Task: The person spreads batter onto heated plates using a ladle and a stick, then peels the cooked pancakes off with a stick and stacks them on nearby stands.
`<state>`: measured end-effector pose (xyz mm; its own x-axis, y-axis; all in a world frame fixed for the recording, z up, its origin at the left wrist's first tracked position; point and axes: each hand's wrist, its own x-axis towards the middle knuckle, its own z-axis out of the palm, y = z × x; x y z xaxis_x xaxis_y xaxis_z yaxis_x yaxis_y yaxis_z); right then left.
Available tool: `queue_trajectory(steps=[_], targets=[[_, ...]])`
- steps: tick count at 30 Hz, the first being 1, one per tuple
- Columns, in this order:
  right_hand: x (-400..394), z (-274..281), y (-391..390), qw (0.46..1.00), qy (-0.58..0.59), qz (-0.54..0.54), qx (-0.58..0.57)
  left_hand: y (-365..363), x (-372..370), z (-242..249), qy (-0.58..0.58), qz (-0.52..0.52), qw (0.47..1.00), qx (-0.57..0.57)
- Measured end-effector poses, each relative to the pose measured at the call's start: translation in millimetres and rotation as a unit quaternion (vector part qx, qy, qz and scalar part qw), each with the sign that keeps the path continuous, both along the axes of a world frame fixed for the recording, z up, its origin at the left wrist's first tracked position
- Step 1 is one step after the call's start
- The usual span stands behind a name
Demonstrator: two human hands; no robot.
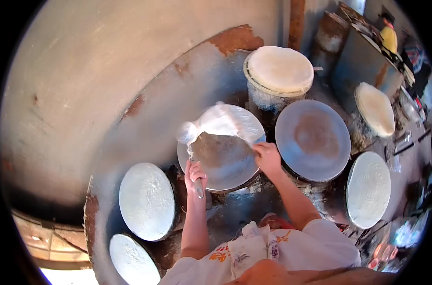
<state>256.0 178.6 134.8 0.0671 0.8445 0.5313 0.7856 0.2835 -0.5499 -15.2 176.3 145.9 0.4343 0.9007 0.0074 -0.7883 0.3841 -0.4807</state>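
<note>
My left hand (196, 173) is wrapped round the handle of a ladle (188, 133), whose round white bowl is up at the near edge of a round griddle (220, 161). White batter (218, 119) covers the far part of that griddle; its middle is bare and brownish. My right hand (267, 156) is closed at the griddle's right rim, on a tool blurred by motion that reaches into the batter. Right of it lies a second round griddle (315, 140), grey with a brown middle and no batter.
Batter-covered round plates stand at the left (147, 202), lower left (133, 261) and right (369, 190). A bucket (277, 71) carries a stack of pale flat rounds; another pale stack (375, 109) leans right. A person in yellow (389, 38) is at the upper right. A curved wall (83, 95) rises left.
</note>
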Motion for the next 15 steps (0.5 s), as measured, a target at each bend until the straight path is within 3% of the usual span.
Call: queue_trajectory(steps=[2,6,11,15], targets=[[27,-16,19,0.999,-0.027,0.013,-0.042,-2,19,5,-0.056,0.060,0.997,0.002],[4,-3,57,0.990,-0.003,0.120,-0.068,-16,54,16,-0.102,0.150,0.983,0.011],[-21,-8,97,0.963,-0.050,0.236,-0.122,-39,88,58,-0.085,0.214,0.972,0.045],[-22,26,123,0.946,-0.046,0.307,-0.088,-43,111,112,-0.050,0.235,0.966,0.096]])
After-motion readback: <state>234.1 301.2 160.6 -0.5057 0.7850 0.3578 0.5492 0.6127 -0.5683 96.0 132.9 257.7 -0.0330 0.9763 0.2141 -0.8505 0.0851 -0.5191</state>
